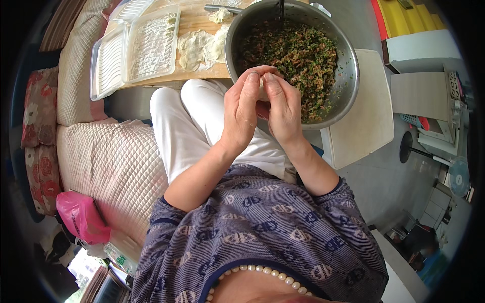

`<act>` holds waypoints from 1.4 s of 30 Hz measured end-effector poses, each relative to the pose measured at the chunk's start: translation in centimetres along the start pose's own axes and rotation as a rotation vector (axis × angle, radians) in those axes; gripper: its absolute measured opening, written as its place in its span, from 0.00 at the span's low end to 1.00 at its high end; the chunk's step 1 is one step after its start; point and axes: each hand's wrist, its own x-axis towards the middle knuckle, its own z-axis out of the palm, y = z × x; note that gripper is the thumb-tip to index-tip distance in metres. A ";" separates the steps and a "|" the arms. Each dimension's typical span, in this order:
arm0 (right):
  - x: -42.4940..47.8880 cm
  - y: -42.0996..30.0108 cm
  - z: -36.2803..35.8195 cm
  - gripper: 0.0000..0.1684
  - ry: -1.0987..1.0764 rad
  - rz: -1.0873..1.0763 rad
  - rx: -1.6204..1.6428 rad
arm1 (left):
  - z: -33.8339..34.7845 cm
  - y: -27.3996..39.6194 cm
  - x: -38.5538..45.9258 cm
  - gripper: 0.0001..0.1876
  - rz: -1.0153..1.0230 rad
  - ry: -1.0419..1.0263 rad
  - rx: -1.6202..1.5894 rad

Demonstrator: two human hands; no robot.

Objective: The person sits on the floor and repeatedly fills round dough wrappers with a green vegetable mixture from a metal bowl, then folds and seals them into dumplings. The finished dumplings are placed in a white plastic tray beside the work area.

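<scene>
My left hand [243,100] and my right hand [283,100] meet over the near rim of a large steel bowl [350,94]. Pinched between them is a small pale dough dumpling [262,92], mostly covered by my fingers and thumbs. Chopped meat and green vegetable filling [303,60] fills much of the bowl, and a dark utensil handle [281,9] rises from its far side. Left of the bowl, flattened dough wrappers [199,49] lie overlapping on a floured wooden board [193,11]. A small dough piece [220,15] sits farther back, beside a grey rod [221,8].
Ridged plastic trays [151,49], dusted white, stand at the board's left. A white stool [360,113] is beneath and right of the bowl. A quilted sofa cover [110,155] lies to my left with a pink plastic bag [81,217]. A fan [458,176] is at far right.
</scene>
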 end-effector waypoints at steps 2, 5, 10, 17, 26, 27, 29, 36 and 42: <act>-0.2 -0.4 -0.1 0.19 -0.006 -0.033 -0.050 | 0.2 -0.2 0.1 0.25 0.067 -0.013 -0.041; -0.5 -0.4 0.0 0.18 -0.006 -0.074 -0.056 | 0.4 0.1 0.0 0.20 0.130 -0.014 -0.032; -0.6 0.0 0.6 0.17 0.035 -0.069 0.028 | 0.9 0.3 -0.4 0.18 0.198 0.049 -0.033; -1.9 -1.1 -0.1 0.17 0.035 -0.238 -0.298 | 0.9 1.2 -1.3 0.19 0.241 -0.050 -0.055; -2.3 -1.1 0.5 0.18 -0.037 -0.561 -0.479 | 1.4 0.8 -2.6 0.16 0.676 0.016 0.087; -2.3 -1.0 0.6 0.18 -0.032 -0.583 -0.490 | 1.5 1.0 -2.6 0.16 0.645 0.036 0.104; -1.7 -0.8 1.0 0.19 -0.026 -0.627 -0.491 | 1.4 1.2 -2.4 0.14 0.579 0.073 0.139; 3.1 1.0 1.8 0.37 -0.163 0.345 0.393 | -2.4 -0.2 2.9 0.36 0.128 0.042 -0.120; 4.9 0.1 1.5 0.49 -0.271 0.282 0.366 | -5.7 1.1 2.5 0.33 0.009 0.111 -0.160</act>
